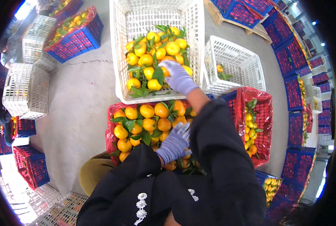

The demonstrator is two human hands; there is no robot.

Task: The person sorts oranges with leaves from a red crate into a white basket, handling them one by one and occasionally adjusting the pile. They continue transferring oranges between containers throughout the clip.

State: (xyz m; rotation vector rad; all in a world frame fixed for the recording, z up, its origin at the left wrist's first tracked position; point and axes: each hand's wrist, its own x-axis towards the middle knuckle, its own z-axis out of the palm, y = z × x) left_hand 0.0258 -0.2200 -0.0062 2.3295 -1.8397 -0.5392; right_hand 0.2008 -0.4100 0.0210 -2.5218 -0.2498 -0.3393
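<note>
My right hand (pixel 177 75), in a pale lavender glove, reaches into a white plastic crate (pixel 120 65) of leafy orange citrus fruit. Its fingers lie over an orange fruit (pixel 165 71) beside a green leaf; whether they grip it cannot be told. Nearer my body, my left hand (pixel 172 144), in a striped lavender glove, rests spread on the citrus fruit (pixel 148 124) filling a crate lined with red plastic film (pixel 110 138). No fruit is seen enclosed in the left hand, though its palm is hidden.
Right of the white crate stands another white crate (pixel 235 62) with few fruits. Below it, a red-lined crate (pixel 258 127) holds smaller yellow-orange fruit. Blue crates (pixel 283 53) are stacked along the right. More white crates (pixel 27 87) and blue ones (pixel 75 39) stand at left, near other people.
</note>
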